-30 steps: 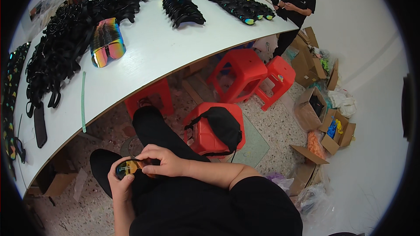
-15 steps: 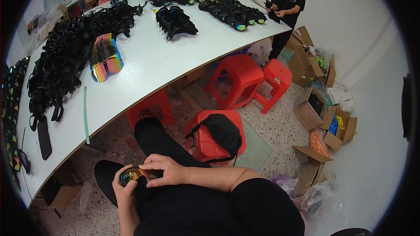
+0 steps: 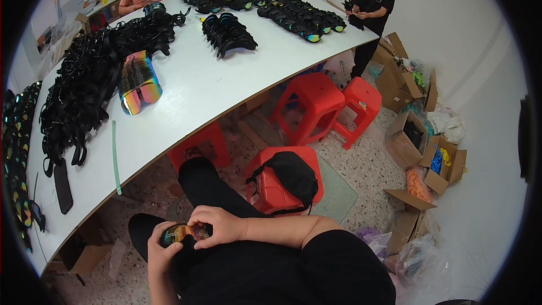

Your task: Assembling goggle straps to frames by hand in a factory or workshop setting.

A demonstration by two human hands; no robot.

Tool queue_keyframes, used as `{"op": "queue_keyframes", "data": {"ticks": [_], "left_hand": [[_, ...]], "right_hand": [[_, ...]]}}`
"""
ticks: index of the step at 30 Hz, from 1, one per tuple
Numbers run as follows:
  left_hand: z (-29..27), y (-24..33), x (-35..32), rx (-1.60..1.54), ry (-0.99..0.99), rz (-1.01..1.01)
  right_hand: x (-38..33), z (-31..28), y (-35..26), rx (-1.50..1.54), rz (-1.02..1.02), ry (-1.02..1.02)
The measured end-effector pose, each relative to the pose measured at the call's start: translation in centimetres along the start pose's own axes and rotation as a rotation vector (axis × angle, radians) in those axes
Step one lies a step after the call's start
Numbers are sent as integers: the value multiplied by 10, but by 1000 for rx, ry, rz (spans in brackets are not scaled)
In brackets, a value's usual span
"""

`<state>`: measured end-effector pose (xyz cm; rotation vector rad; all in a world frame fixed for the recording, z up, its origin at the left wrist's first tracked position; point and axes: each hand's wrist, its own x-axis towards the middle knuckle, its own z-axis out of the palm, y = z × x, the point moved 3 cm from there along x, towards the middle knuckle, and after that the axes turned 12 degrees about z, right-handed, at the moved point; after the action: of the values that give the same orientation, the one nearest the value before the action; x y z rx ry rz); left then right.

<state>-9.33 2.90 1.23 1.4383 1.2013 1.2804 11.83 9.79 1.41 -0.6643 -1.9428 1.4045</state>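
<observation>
Over my lap I hold a pair of swim goggles [image 3: 179,232] with shiny orange-gold mirrored lenses and a dark frame. My left hand [image 3: 162,250] is closed round its left end, the thumb on the lower rim. My right hand [image 3: 219,227] pinches the right end between thumb and fingers. Part of the frame is hidden behind my fingers. On the white table [image 3: 186,85] ahead lies a stack of rainbow mirrored lenses [image 3: 141,85], beside a long heap of black goggle frames and straps [image 3: 79,90].
A green strip [image 3: 116,158] and a black phone-like slab [image 3: 63,186] lie near the table edge. Red stools [image 3: 310,101] stand ahead, one bearing a black bag [image 3: 291,178]. Open cartons [image 3: 406,138] line the right wall. Two people sit or stand beyond the table, another farther back.
My hands have tilted the goggles, so both lenses now show between them, and my right fingers have shifted along the rim. The person in pink has lowered an arm. The whole view has shifted slightly.
</observation>
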Motion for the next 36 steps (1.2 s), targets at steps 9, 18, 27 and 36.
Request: {"op": "queue_keyframes", "data": {"ticks": [9, 18, 27, 36], "left_hand": [[9, 44, 24, 634, -316, 226], [40, 35, 21, 690, -325, 420], [42, 36, 18, 638, -164, 506], [65, -4, 14, 522, -105, 373]], "right_hand": [[-2, -1, 6, -67, -60, -47], [-5, -18, 8, -81, -53, -167], [3, -9, 39, 698, 517, -392], [-13, -7, 81, 1086, 635, -290]]}}
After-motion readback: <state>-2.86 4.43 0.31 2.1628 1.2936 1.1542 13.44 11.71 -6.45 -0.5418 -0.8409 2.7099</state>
